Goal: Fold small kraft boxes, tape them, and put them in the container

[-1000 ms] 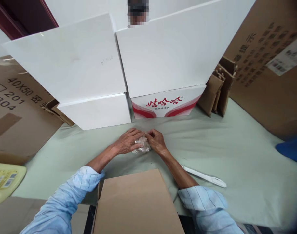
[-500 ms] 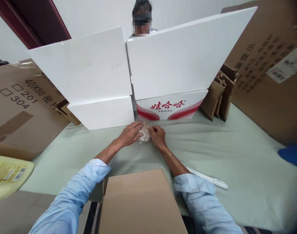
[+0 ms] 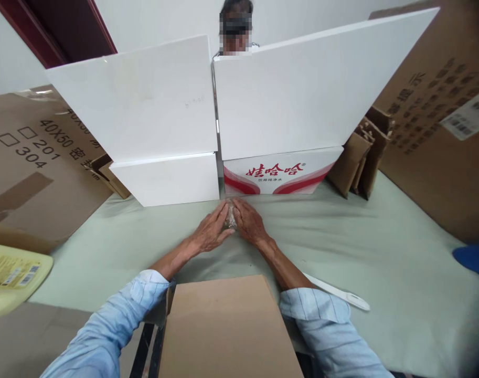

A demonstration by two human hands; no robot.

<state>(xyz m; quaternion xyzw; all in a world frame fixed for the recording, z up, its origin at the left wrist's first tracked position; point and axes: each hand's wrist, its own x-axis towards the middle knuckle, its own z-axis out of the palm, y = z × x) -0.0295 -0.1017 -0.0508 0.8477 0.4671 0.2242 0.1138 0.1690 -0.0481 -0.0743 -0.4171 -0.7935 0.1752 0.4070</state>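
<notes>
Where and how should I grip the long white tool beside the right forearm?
Probably pinch the white tool at its broader end, coming from above and the right: it lies flat, and that end projects past the right sleeve, which crowds the rest.

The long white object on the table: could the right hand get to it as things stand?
Likely yes: the long white object lies beside the right sleeve, its rounded end uncovered. The right hand would first have to leave the clear plastic and draw back.

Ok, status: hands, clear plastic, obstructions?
Left hand, right hand flanking crumpled clear plastic, partly hiding it. Red-and-white box close beyond, may limit forward reach.
</notes>
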